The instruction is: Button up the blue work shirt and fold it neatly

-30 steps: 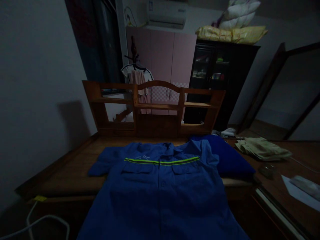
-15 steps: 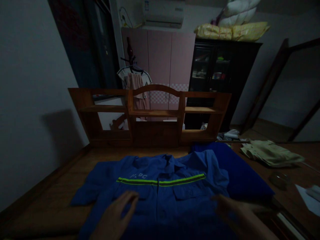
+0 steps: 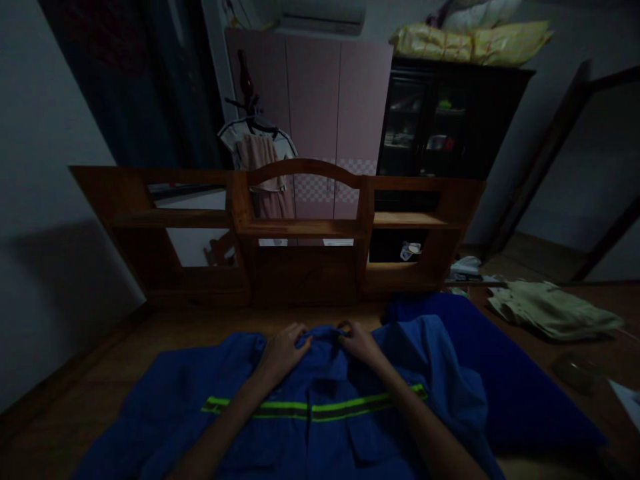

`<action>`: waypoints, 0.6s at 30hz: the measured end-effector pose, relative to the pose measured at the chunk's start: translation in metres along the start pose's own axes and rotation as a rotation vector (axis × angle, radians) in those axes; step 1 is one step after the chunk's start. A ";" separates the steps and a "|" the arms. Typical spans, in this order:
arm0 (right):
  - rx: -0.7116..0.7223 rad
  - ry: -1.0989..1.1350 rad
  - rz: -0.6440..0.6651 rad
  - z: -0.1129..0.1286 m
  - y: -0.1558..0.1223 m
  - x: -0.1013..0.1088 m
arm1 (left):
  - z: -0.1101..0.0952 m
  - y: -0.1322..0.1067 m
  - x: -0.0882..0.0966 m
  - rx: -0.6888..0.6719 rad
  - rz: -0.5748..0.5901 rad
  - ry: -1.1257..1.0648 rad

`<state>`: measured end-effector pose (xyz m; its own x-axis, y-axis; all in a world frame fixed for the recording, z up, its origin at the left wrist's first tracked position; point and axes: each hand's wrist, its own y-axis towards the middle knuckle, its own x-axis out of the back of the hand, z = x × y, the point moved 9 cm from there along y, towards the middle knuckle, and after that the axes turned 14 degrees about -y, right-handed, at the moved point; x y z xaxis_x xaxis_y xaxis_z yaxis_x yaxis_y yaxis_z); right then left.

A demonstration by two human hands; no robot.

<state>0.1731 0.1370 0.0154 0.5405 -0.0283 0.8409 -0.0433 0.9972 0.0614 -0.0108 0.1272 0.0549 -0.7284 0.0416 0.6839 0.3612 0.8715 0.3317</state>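
Note:
A blue work shirt [image 3: 165,407] with a yellow-green reflective stripe lies flat, front up, on a wooden surface [image 3: 200,323]. Both my arms reach over it to the collar at its far end. My left hand [image 3: 283,350] has its fingers closed on the left side of the collar. Just to the right, my right hand [image 3: 357,343] pinches the other side of the collar. The two hands are a little apart.
A wooden shelf unit [image 3: 300,230] stands right behind the shirt. A second dark blue garment [image 3: 500,387] lies at the right, a folded beige garment [image 3: 553,310] beyond it. A pink wardrobe [image 3: 325,113] and a dark cabinet [image 3: 450,127] stand at the back.
Both hands came into view from below and moved forward across the shirt up to its collar, closing on it. The camera has tipped down and come closer to the shelf unit.

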 end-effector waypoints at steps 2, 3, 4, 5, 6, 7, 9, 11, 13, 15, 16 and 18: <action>-0.001 0.187 -0.038 -0.008 0.001 0.004 | -0.007 -0.005 0.009 -0.030 -0.092 -0.046; 0.013 0.252 -0.102 -0.009 0.001 0.012 | -0.008 -0.007 0.015 -0.032 -0.150 -0.071; 0.028 0.297 -0.196 -0.009 0.000 0.024 | -0.009 -0.009 0.023 -0.030 -0.217 -0.088; 0.038 0.328 -0.305 -0.009 -0.003 0.037 | -0.009 -0.011 0.030 -0.029 -0.287 -0.096; 0.037 0.352 -0.412 -0.009 -0.007 0.049 | -0.010 -0.014 0.037 -0.034 -0.348 -0.097; 0.022 0.373 -0.503 -0.009 -0.012 0.059 | -0.010 -0.016 0.042 -0.044 -0.390 -0.094; -0.015 0.407 -0.605 -0.010 -0.019 0.071 | -0.010 -0.017 0.046 -0.064 -0.400 -0.093; -0.021 0.420 -0.614 -0.006 -0.022 0.073 | -0.008 -0.016 0.041 -0.047 -0.319 -0.103; 0.008 0.414 -0.564 0.000 -0.022 0.070 | -0.001 -0.012 0.029 0.027 -0.190 -0.080; 0.032 0.399 -0.498 0.004 -0.020 0.064 | 0.008 -0.011 0.014 0.133 -0.060 0.005; 0.036 0.390 -0.468 0.005 -0.019 0.061 | 0.013 -0.011 0.008 0.186 -0.013 0.062; 0.043 0.377 -0.437 0.005 -0.018 0.058 | 0.021 -0.013 -0.001 0.275 0.034 0.177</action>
<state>0.2009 0.1175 0.0654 0.7774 -0.4023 0.4836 0.2216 0.8946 0.3880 -0.0269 0.1265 0.0359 -0.5976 0.0083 0.8018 0.1948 0.9715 0.1351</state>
